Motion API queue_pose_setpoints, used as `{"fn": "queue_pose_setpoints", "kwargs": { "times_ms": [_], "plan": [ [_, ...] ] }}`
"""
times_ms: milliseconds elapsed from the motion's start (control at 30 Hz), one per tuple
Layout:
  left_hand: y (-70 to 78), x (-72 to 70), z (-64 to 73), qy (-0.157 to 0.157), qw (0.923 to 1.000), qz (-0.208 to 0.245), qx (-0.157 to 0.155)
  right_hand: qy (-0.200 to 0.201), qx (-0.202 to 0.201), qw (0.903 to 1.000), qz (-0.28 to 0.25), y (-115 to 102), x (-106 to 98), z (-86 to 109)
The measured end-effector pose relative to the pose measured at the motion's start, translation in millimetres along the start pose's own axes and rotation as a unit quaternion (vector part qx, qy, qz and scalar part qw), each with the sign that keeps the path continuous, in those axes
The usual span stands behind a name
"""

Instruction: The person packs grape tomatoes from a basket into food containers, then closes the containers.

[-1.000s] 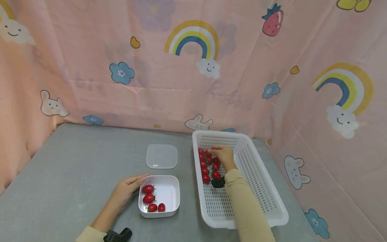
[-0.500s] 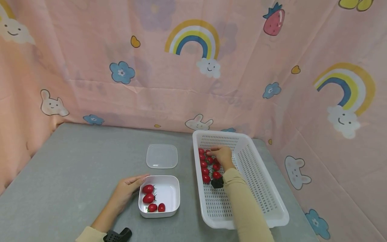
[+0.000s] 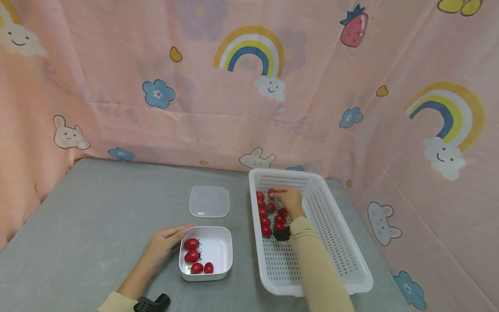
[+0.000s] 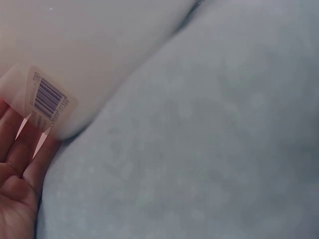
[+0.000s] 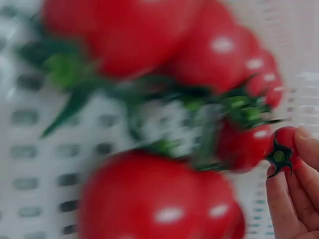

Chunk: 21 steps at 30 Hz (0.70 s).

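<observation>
Grey tabletop (image 3: 109, 203): left fingers (image 3: 177, 230), outstretched, touch a box (image 3: 220, 249); right fingers (image 5: 282, 201) pinch a tomato (image 5: 287, 139).

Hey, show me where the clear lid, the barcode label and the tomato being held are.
Clear lid (image 3: 209, 202): head view, middle of its flat panel.
Barcode label (image 4: 48, 98): left wrist view, on its printed bars.
Held tomato (image 5: 285, 137): right wrist view, red skin beside its green stem leaves.

Pink rainbow-print cloth (image 3: 218, 125), gray tabletop (image 3: 109, 208)
</observation>
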<state>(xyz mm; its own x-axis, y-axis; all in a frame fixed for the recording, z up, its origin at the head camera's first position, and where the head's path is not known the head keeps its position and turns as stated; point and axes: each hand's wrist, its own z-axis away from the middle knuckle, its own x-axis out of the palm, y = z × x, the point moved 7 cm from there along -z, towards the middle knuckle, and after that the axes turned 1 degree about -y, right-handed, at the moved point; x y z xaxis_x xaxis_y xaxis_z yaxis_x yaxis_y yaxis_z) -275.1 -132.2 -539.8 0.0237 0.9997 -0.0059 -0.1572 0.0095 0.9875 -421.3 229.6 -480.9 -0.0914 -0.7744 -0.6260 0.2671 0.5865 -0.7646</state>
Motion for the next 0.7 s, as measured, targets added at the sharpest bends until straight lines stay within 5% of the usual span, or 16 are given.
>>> {"fn": "queue_pose_setpoints", "kwargs": {
  "times_ms": [267,700],
  "plan": [
    [0.0,0.6,0.6,0.003,1.0000,0.001,-0.002,0.029,-0.013,0.9975,-0.063,-28,-15,12.0],
    [-2.2,0.0,-0.9,0.001,1.0000,0.000,0.000,-0.025,0.004,0.9947,-0.099,-59,-29,50.4]
  ]
}}
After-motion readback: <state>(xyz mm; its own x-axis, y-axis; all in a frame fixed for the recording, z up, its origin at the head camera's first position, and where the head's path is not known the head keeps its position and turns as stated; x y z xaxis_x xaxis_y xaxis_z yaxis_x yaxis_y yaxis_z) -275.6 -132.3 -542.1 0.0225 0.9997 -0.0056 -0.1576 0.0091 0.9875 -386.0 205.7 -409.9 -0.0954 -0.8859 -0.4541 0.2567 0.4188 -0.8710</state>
